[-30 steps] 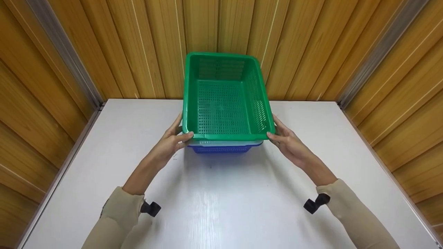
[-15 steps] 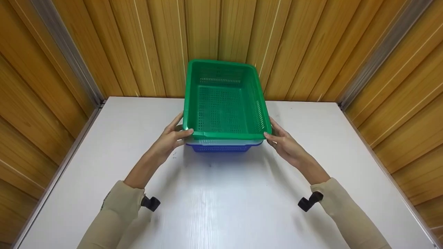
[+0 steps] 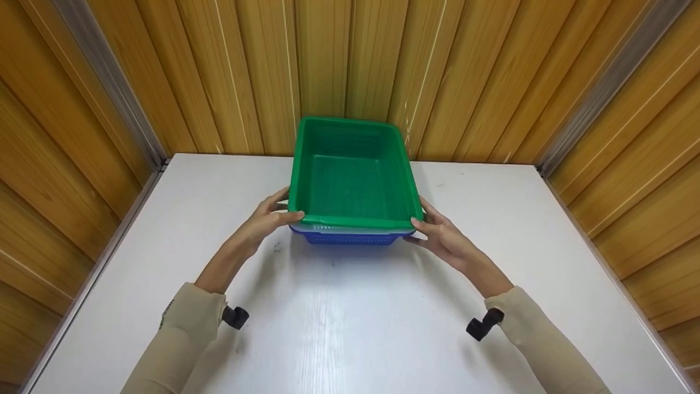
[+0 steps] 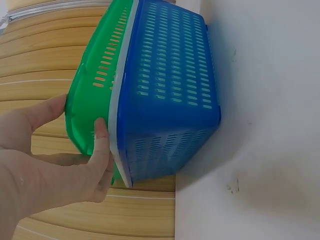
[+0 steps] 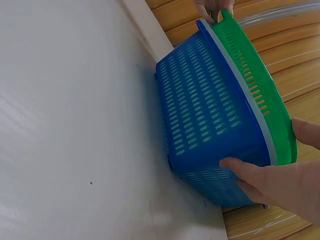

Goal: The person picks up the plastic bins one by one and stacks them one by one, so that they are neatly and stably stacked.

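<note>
Green perforated plastic basket (image 3: 353, 175) sits nested inside a blue perforated plastic basket (image 3: 350, 237), with a thin white rim (image 3: 355, 230) sandwiched between the two lips. The stack is at 12 o'clock on the table, far-centre and close to the back wall.

Left hand (image 3: 266, 219) is at the stack's near-left corner, 9 o'clock side: thumb (image 4: 102, 145) lies along the green lip and the other fingers wrap the outside, so it grasps the green basket's rim. Right hand (image 3: 440, 234) mirrors it at the near-right corner, 3 o'clock side. The right wrist view shows its fingers (image 5: 245, 170) under the blue wall and the thumb up over the green lip, so it clamps both rims together. A symmetric corner grip probably keeps the nested stack square and level; gripping at the lips makes sense, since the slotted walls look flexible.

The blue basket's base looks to be on the table. The green lip sits close to the white rim, so the nest reads as nearly or fully seated; I cannot tell which.

Surface: white glossy tabletop (image 3: 350, 328), with faint scuffs and small dark specks near 6 o'clock of the stack. Room: vertical wood-plank walls (image 3: 180, 76) on three sides, grey metal corner strips (image 3: 104, 82) at 10 and 2 o'clock. Beige sleeves (image 3: 186, 328) carry black wrist camera mounts (image 3: 236, 317).
</note>
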Demonstrator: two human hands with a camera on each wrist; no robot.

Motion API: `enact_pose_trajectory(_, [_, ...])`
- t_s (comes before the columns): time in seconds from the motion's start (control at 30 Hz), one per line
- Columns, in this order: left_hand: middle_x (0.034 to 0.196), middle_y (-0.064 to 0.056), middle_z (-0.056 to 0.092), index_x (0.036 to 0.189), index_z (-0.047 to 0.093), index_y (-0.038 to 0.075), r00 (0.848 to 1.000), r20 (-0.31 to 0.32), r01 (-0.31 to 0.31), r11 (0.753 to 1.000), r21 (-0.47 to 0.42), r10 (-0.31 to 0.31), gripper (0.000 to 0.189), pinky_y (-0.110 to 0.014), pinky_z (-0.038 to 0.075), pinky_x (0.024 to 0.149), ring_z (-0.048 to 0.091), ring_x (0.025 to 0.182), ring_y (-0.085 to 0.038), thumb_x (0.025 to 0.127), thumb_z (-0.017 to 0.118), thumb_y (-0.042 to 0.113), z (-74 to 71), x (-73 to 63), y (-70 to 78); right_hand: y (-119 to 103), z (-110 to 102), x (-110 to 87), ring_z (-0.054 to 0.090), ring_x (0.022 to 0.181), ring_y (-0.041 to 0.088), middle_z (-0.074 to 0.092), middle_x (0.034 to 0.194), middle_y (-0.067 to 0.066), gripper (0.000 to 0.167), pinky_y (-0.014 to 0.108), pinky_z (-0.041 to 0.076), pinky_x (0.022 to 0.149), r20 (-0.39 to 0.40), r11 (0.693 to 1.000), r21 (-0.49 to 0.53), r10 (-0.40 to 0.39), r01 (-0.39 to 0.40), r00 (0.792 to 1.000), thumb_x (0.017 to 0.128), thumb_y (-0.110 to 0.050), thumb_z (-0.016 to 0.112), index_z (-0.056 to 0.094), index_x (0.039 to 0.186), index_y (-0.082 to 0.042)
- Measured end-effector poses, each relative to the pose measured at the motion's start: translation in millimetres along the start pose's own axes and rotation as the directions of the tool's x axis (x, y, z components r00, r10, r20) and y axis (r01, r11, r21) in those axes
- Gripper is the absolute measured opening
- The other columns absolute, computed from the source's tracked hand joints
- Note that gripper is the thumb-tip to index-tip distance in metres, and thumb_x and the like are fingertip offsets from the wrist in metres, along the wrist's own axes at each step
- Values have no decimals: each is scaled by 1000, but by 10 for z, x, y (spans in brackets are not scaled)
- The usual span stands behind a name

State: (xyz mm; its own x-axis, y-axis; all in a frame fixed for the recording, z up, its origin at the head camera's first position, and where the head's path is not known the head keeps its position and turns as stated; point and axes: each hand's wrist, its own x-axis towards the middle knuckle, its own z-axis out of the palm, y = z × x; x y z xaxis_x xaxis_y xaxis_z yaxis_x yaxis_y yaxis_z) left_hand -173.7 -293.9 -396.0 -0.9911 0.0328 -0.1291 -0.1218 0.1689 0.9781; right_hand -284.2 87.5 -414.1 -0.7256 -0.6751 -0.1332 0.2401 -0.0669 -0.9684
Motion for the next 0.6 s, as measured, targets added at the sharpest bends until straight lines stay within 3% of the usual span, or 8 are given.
enact_pose_trajectory(0.17, [161,-18,31,165,19,20,999,-10,43,998,44,-43,82,-71,12,123,31,149,-40,97,65,30,-9,15,-115,78,20,-18,10,160,38,-6,173,10,80,60,24,124,-19,1000,8,3,-3,1000,106,-8,51,1,166,-25])
enact_pose_trajectory(0.33, [160,-19,34,166,15,18,999,25,31,999,8,-31,81,-66,11,126,33,150,-38,100,62,26,-23,33,-239,113,41,-23,12,160,36,-2,174,11,81,58,26,125,-63,999,-41,-2,0,998,106,-11,53,1,166,-24])
enact_pose_trajectory(0.5, [158,-17,38,166,15,22,999,33,0,1000,-27,1,82,-59,22,126,40,146,-36,100,64,26,-56,48,-300,136,50,4,9,161,31,-5,174,10,83,56,26,125,-75,996,-92,2,-9,997,106,-17,55,-2,166,-26])
enact_pose_trajectory(0.6, [158,-18,39,166,15,22,999,39,-15,1000,18,15,84,-58,31,123,43,144,-37,99,65,31,-93,71,-324,137,11,20,17,159,33,3,173,14,82,55,29,124,-74,976,-218,-20,4,997,107,-23,55,-1,166,-24])
